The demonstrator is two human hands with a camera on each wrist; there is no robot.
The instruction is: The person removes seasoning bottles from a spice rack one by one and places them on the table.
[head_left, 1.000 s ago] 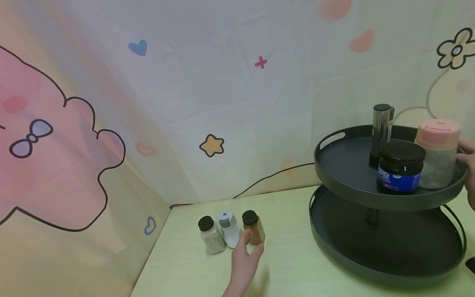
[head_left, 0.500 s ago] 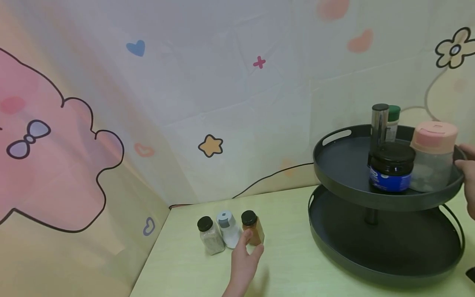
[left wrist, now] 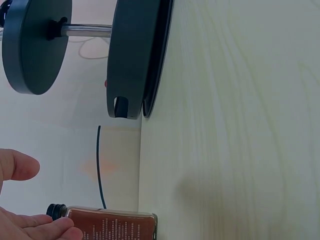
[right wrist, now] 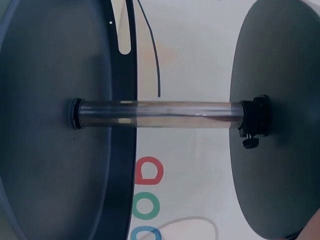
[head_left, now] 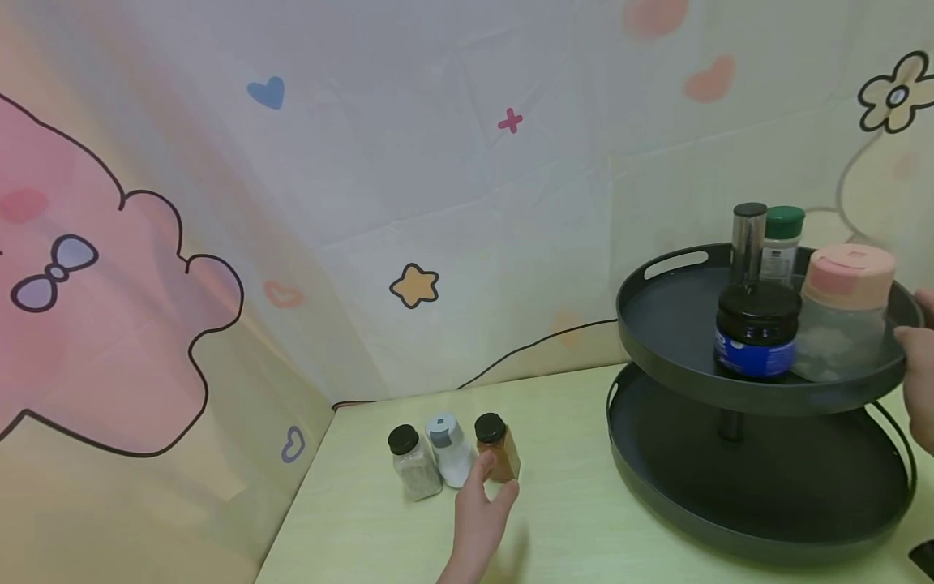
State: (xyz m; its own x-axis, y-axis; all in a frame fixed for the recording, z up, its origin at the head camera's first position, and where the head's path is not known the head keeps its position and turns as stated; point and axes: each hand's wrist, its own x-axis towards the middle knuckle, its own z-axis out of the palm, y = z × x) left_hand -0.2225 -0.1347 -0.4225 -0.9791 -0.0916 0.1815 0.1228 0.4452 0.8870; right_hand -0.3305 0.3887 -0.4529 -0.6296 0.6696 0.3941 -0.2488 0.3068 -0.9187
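At about three o'clock of the head view, the upper tray [head_left: 667, 316] carried four items: a jar [head_left: 757, 328] at the tray's own six o'clock, a tub [head_left: 839, 341] just beside it toward five, and, behind the jar, a tube [head_left: 747, 243] and a green-capped bottle [head_left: 781, 251]. The lower tray [head_left: 766, 495] sat beneath, on the table [head_left: 576, 503]. Near six o'clock of the same view, three containers stood close together on the table: a pale bottle [head_left: 417, 466], a shaker [head_left: 451, 454] and, nearest the trays, the brown bottle [head_left: 503, 450]. The left hand [head_left: 480, 523] was at the brown bottle, its fingers extended at the upper part and the thumb well apart from them; no grip was closed, and firm contact could not be confirmed. The right hand [head_left: 921, 389], cut off by the frame, was at the upper tray's three o'clock with its thumb at the rim; whether its fingers were clamped there could not be told. On this evidence, the work was judged part-way: four items were placed up on the tray, three were off it, and the brown bottle was not yet lifted.
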